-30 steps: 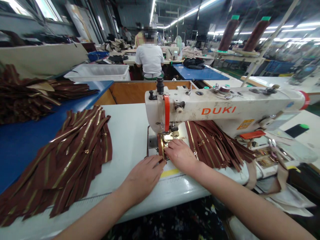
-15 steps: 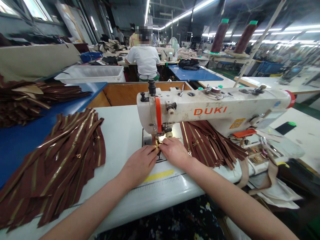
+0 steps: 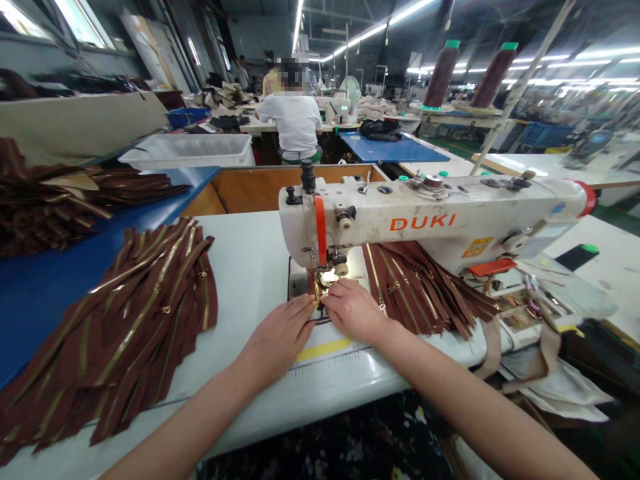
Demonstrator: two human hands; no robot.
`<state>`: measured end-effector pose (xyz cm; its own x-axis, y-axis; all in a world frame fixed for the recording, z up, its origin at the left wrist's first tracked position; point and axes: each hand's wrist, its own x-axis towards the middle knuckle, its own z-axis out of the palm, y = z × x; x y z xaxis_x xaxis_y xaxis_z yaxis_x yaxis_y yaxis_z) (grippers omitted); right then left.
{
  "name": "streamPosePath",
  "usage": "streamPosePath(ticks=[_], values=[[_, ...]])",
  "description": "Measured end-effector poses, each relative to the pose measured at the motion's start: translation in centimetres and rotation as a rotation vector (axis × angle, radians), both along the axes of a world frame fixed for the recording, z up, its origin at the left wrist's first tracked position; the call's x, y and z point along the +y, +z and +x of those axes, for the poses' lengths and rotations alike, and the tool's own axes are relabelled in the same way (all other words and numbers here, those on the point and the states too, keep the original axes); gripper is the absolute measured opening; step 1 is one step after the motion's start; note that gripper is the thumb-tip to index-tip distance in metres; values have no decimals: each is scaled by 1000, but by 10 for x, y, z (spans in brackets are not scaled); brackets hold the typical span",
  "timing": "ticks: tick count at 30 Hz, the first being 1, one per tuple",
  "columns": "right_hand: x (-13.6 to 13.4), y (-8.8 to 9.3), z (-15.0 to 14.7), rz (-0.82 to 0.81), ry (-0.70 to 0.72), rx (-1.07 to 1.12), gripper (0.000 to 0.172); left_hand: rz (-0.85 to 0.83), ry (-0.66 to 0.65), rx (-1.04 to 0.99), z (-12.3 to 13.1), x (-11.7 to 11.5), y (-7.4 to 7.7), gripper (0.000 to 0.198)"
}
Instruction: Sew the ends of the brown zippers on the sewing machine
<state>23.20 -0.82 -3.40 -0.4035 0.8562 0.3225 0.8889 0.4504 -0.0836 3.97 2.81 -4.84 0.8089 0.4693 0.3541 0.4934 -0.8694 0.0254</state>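
A white DUKI sewing machine [image 3: 430, 220] stands on the pale table [image 3: 250, 267]. Under its needle lies a short brown zipper piece [image 3: 317, 293], mostly hidden by my fingers. My left hand [image 3: 277, 337] lies flat on the table with its fingertips pressed on the piece from the left. My right hand [image 3: 353, 310] presses on it from the right, fingers bent down just in front of the presser foot. A large fan of brown zippers with gold teeth [image 3: 125, 327] lies to the left of my hands. Another heap of brown zippers [image 3: 420, 287] lies behind the machine's arm.
A blue board [image 3: 45, 287] at the left carries more brown strips [image 3: 60, 200]. A wooden bin [image 3: 260, 187] sits behind the table. Two brown thread cones [image 3: 493, 73] stand at the upper right. A person in a white shirt [image 3: 295, 120] sits further back.
My hands moved forward from the table's front toward the needle and now press together on the piece; the exposed length of zipper in front of the foot has shortened.
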Motion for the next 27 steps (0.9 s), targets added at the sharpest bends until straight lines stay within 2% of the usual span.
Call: streamPosePath(ticks=[18,27], values=[[9,-1,-4,-11,-93,22,19,-88,55,50,13,36,6,37],[7,-6,-2,39,-100,49,23,-100,79,12,16,40,8,34]])
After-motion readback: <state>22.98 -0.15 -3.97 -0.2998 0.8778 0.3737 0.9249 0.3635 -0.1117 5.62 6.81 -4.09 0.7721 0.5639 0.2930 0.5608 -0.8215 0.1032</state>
